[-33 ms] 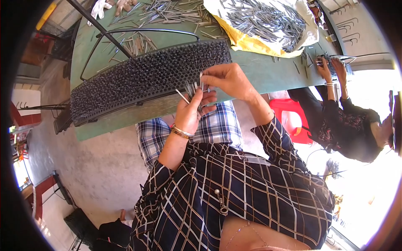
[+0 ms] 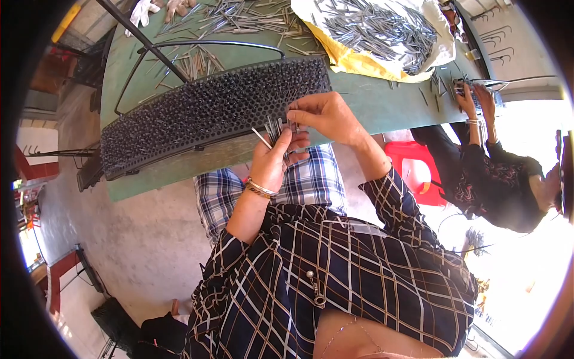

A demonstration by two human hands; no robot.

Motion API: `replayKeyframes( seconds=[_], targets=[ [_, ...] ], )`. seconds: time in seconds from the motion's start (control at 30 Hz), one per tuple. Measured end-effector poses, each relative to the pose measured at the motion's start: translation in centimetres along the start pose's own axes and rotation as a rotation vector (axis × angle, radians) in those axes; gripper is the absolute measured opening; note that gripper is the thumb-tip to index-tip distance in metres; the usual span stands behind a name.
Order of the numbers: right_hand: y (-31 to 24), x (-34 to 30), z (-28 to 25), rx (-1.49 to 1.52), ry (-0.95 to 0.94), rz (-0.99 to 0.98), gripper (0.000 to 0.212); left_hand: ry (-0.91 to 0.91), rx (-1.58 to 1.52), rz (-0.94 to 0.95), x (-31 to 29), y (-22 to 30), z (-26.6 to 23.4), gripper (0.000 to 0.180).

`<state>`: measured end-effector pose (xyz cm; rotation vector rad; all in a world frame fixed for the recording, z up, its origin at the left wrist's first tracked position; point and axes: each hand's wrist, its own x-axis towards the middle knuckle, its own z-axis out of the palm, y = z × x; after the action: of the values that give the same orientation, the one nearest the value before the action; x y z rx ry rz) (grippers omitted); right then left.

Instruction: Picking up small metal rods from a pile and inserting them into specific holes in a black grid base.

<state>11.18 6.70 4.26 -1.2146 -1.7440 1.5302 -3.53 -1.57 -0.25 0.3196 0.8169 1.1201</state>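
Note:
A fanned bunch of thin grey metal strips sticks up out of my left hand, which is closed around it, thumb on top. One paler strip leans out to the left. Just above and to the right, my right hand pinches a thin metal strip at its fingertips, close to the bunch; most of that strip is hidden. Behind both hands stands a long, curved black rack full of small round holes. Dark, shiny tips crowd its left and middle, while bare holes show near my right fingers.
Loose strips lie across the green table. A white and yellow sack holds a big heap of them. Black rods rise behind the rack. A co-worker's hands are busy at the right, near a red stool.
My right fingertips have shifted very slightly, and the strip that stood upright in them shows less now. The bunch in my left hand has tilted a little.

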Motion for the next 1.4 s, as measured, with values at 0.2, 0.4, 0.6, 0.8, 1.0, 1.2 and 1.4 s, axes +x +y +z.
replayKeyframes(
  seconds=[0.2,0.4,0.6,0.8,1.0,1.2,1.4],
  targets=[
    [0.9,0.2,-0.7,-0.053,0.025,0.039,0.02,0.101,0.069,0.035,-0.2,-0.5,0.3,0.025],
    [-1.1,1.6,0.1,-0.002,0.385,-0.232,0.03,0.086,0.107,0.001,0.4,-0.5,0.4,0.026],
    [1.3,3.2,1.7,-0.182,0.441,-0.295,0.028,0.071,0.106,-0.032,0.4,-0.7,0.2,0.025],
    [1.7,3.5,2.0,-0.393,0.489,-0.428,0.023,0.086,0.091,-0.044,0.5,-0.7,-0.2,0.024],
    [1.5,3.3,1.9,-0.358,0.514,-0.407,0.017,0.101,0.105,-0.054,0.5,-0.6,-0.2,0.024],
    [2.3,3.1,2.1,-0.401,0.513,-0.426,0.015,0.093,0.102,-0.042,0.3,-0.6,0.1,0.017],
    [2.3,2.8,2.2,-0.719,0.58,-0.62,0.016,0.091,0.115,-0.041,0.1,-0.6,-0.1,0.013]
  ],
)
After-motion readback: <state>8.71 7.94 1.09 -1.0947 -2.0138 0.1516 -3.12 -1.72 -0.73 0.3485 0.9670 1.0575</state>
